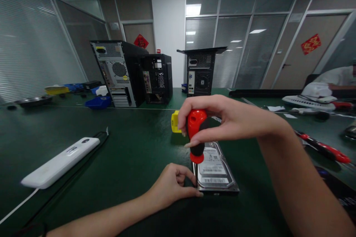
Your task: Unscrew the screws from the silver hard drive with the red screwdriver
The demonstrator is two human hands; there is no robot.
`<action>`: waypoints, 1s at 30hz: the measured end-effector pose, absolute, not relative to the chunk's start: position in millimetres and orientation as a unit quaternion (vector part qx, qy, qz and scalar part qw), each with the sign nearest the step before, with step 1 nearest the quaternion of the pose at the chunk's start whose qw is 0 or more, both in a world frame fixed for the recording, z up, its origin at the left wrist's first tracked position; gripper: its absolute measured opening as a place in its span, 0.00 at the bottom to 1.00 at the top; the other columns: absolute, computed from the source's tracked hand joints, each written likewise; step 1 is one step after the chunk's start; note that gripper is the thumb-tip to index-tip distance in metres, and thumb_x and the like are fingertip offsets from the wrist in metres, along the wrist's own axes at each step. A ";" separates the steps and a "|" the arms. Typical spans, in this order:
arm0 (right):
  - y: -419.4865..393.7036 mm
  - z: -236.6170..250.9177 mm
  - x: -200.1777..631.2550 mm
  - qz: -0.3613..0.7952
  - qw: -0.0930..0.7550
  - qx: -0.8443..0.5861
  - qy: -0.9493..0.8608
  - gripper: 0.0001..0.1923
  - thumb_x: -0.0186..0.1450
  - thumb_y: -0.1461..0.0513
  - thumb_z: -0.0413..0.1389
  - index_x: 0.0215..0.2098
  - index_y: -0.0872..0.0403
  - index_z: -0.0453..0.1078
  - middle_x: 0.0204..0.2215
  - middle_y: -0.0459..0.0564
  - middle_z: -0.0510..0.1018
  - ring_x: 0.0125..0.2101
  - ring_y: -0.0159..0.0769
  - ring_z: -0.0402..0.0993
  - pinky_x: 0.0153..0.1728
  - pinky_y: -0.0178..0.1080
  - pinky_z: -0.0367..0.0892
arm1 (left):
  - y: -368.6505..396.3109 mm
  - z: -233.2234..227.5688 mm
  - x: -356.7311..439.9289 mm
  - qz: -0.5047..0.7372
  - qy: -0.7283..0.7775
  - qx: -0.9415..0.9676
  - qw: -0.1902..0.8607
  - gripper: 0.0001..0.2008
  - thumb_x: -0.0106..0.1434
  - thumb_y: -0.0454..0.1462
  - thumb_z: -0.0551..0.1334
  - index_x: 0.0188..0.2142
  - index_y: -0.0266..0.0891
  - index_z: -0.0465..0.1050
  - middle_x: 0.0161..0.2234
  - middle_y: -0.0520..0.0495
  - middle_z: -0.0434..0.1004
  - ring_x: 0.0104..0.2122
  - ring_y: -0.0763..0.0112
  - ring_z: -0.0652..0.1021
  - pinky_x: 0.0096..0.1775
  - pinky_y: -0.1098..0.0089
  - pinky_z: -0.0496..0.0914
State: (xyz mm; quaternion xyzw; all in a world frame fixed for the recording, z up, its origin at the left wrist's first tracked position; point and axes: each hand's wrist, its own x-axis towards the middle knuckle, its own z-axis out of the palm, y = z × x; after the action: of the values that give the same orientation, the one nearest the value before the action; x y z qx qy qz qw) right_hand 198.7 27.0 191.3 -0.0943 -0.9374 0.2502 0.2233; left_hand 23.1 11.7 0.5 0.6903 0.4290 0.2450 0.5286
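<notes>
A hard drive [213,166] lies on the green table, its silver, labelled face up. My right hand [219,118] grips a red and black screwdriver [197,133] by its handle from above. The screwdriver stands almost upright, its shaft reaching down to the drive's near left corner. At that corner my left hand [178,183] is closed, with thumb and forefinger around the edge of the drive beside the shaft. The screwdriver's tip and any screw under it are hidden by the fingers. Just behind my right fingers, a yellow block-shaped object [175,121] is partly covered.
A white power strip [62,163] with its cable lies to the left. Computer cases [119,74] stand at the back, near a blue tray [98,102]. On the right lie a red and black tool [325,148] and a white keyboard [308,102]. Another person's sleeve [338,77] shows at far right.
</notes>
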 end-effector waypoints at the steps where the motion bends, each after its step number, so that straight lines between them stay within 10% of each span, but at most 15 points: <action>1: 27.4 191.4 198.6 0.244 0.227 -0.104 -0.937 0.12 0.60 0.62 0.62 0.39 0.59 0.68 0.36 0.45 0.74 0.37 0.27 0.71 0.38 0.30 0.68 | 11.8 -0.2 22.8 0.244 0.428 0.693 0.526 0.17 0.47 0.43 0.72 0.30 0.31 0.78 0.14 0.62 0.49 0.18 0.80 0.49 0.22 0.72 0.40; 12: 24.1 186.7 200.3 0.261 0.204 -0.123 -0.936 0.17 0.64 0.67 0.56 0.51 0.58 0.62 0.45 0.52 0.71 0.44 0.33 0.70 0.43 0.36 0.68 | 9.7 1.0 24.3 0.252 0.431 0.677 0.541 0.17 0.47 0.43 0.73 0.30 0.31 0.77 0.14 0.63 0.48 0.18 0.81 0.48 0.22 0.72 0.41; 30: 24.6 191.5 197.6 0.191 0.211 -0.159 -0.945 0.16 0.58 0.60 0.64 0.42 0.55 0.68 0.36 0.45 0.74 0.34 0.30 0.72 0.33 0.31 0.68 | 8.7 -1.2 23.6 0.259 0.422 0.659 0.567 0.19 0.44 0.44 0.73 0.30 0.31 0.78 0.14 0.62 0.53 0.18 0.81 0.51 0.22 0.73 0.43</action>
State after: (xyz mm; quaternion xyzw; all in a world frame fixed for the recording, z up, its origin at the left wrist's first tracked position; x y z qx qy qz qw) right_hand 197.6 24.6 191.5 -0.1592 -0.9454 0.1906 0.2109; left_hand 23.6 8.7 -1.2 0.6588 0.4218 0.2590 0.5665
